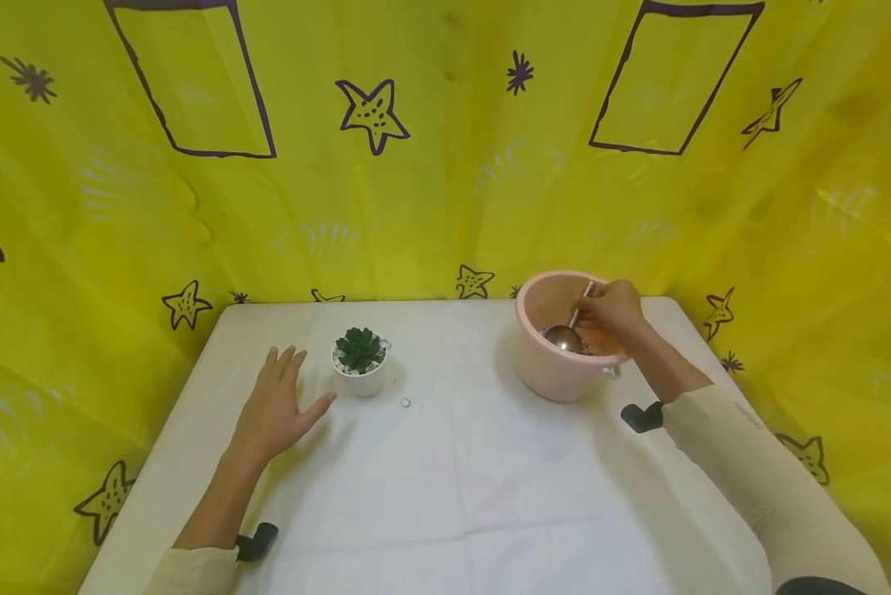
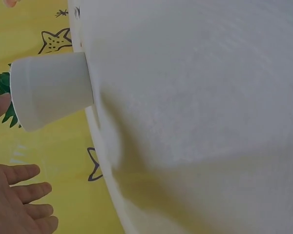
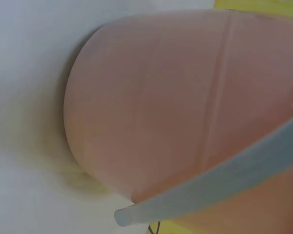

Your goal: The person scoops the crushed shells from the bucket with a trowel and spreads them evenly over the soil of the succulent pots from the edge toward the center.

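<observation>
In the head view, my right hand (image 1: 615, 312) grips the handle of a metal ladle (image 1: 564, 337) inside the pink bucket (image 1: 560, 376). The ladle's round bowl is down in the bucket, over contents too small to make out. My left hand (image 1: 276, 409) is held with its fingers spread, just left of a small white pot (image 1: 365, 383). A green succulent (image 1: 359, 349) grows in that pot, ringed by white pebbles. The left wrist view shows the thumb in front of the succulent's leaves; whether it touches them I cannot tell. Only the bucket's outside (image 3: 151, 102) fills the right wrist view.
A loose white pebble (image 1: 405, 402) lies on the white tablecloth (image 1: 445, 487), right of the pot. The bucket's pale carrying handle (image 3: 219, 178) hangs along its side. A yellow curtain (image 1: 431, 207) with starfish drawings stands behind the table and at both sides.
</observation>
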The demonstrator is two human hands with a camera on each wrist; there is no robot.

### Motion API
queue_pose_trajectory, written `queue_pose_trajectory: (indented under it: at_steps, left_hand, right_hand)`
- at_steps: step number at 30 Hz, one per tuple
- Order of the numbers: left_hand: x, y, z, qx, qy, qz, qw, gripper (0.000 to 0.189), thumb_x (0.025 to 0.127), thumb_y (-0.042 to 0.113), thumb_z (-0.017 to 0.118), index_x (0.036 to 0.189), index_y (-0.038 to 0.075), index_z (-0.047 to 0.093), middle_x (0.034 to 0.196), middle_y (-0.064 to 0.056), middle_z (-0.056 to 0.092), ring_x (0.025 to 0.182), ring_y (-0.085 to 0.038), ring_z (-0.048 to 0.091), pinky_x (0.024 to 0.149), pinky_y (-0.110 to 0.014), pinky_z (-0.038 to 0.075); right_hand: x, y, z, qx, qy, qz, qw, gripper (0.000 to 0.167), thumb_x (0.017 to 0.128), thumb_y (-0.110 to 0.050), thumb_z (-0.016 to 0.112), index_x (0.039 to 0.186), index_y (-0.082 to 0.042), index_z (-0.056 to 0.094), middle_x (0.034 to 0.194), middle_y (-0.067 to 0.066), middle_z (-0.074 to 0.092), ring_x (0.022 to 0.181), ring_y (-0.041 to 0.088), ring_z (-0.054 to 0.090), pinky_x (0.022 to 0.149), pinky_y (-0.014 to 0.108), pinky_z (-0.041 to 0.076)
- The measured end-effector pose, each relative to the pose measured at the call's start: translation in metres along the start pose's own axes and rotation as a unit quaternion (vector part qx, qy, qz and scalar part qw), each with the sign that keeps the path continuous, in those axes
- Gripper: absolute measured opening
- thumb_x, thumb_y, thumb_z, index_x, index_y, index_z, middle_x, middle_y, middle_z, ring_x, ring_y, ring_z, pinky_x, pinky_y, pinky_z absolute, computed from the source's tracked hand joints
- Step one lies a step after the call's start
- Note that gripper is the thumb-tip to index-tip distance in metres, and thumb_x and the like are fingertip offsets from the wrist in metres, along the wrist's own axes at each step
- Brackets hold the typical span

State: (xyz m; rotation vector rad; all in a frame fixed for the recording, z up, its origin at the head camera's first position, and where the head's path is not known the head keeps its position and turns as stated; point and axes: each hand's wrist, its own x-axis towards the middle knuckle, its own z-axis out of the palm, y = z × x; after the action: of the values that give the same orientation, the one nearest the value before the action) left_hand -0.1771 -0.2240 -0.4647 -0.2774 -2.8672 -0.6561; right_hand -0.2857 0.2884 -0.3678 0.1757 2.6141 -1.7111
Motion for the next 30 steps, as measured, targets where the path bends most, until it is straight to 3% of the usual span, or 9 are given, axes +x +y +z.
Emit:
queue_pose_trajectory:
  at_steps: [8, 16, 19, 22, 25, 28, 30]
  left_hand:
    - [-0.002, 0.003, -0.001, 0.014, -0.002, 0.005, 0.9999, 0.085, 0.095, 0.043, 0.072, 0.153, -0.011, 0.039, 0.162, -0.035, 0.031, 0.154, -0.054, 0.015, 0.123, -0.066, 0.017]
    - [-0.003, 0.006, -0.001, 0.014, -0.011, 0.008, 0.9998, 0.086, 0.096, 0.044, 0.07, 0.153, -0.011, 0.038, 0.162, -0.035, 0.031, 0.153, -0.054, 0.015, 0.123, -0.066, 0.017]
    - [-0.002, 0.006, 0.002, 0.021, -0.015, 0.013, 0.9996, 0.086, 0.096, 0.044, 0.07, 0.153, -0.012, 0.038, 0.161, -0.036, 0.031, 0.153, -0.054, 0.015, 0.123, -0.065, 0.016]
    - [-0.002, 0.005, 0.004, 0.037, -0.02, 0.015, 0.999, 0.087, 0.096, 0.045, 0.07, 0.153, -0.012, 0.039, 0.162, -0.036, 0.031, 0.153, -0.054, 0.015, 0.123, -0.065, 0.016]
    - [-0.003, 0.004, 0.006, 0.05, -0.027, 0.014, 0.9983, 0.087, 0.096, 0.046, 0.069, 0.153, -0.012, 0.039, 0.162, -0.036, 0.03, 0.153, -0.055, 0.016, 0.123, -0.066, 0.016]
    - [-0.004, 0.003, 0.008, 0.058, -0.031, 0.011, 0.9978, 0.088, 0.096, 0.048, 0.068, 0.154, -0.012, 0.038, 0.162, -0.036, 0.029, 0.153, -0.055, 0.015, 0.122, -0.067, 0.017]
    - [-0.004, 0.002, 0.008, 0.062, -0.031, 0.01, 0.9976, 0.089, 0.096, 0.049, 0.068, 0.154, -0.012, 0.038, 0.162, -0.036, 0.028, 0.153, -0.055, 0.015, 0.122, -0.068, 0.017]
  right_hand:
    - [0.0, 0.007, 0.008, -0.103, -0.014, -0.008, 0.9945, 0.016, 0.101, 0.001, 0.064, 0.102, 0.017, 0.064, 0.085, 0.018, 0.073, 0.067, 0.014, 0.071, 0.062, 0.023, 0.061]
    - [0.0, 0.007, 0.013, -0.223, -0.008, -0.051, 0.9734, 0.016, 0.103, -0.008, 0.065, 0.098, 0.008, 0.066, 0.089, 0.021, 0.071, 0.076, 0.03, 0.071, 0.063, 0.024, 0.056]
    - [-0.002, 0.008, 0.013, -0.288, 0.011, -0.065, 0.9553, 0.023, 0.104, -0.016, 0.066, 0.09, 0.002, 0.066, 0.079, 0.015, 0.066, 0.071, 0.03, 0.062, 0.058, 0.03, 0.048]
    - [-0.008, 0.007, 0.012, -0.371, 0.032, -0.082, 0.9246, 0.036, 0.104, -0.026, 0.065, 0.077, -0.004, 0.061, 0.07, 0.011, 0.059, 0.066, 0.03, 0.057, 0.052, 0.035, 0.043]
    - [-0.02, 0.002, 0.009, -0.422, 0.042, -0.099, 0.9001, 0.042, 0.106, -0.034, 0.061, 0.074, -0.007, 0.057, 0.067, 0.011, 0.057, 0.065, 0.032, 0.058, 0.05, 0.038, 0.044]
    - [-0.036, -0.001, 0.009, -0.437, 0.051, -0.136, 0.8878, 0.041, 0.108, -0.037, 0.056, 0.086, -0.003, 0.062, 0.074, 0.016, 0.062, 0.071, 0.038, 0.063, 0.054, 0.046, 0.052]
    - [-0.048, -0.001, 0.01, -0.448, 0.062, -0.183, 0.8728, 0.04, 0.108, -0.034, 0.057, 0.105, 0.004, 0.067, 0.094, 0.024, 0.069, 0.09, 0.045, 0.067, 0.073, 0.055, 0.059]
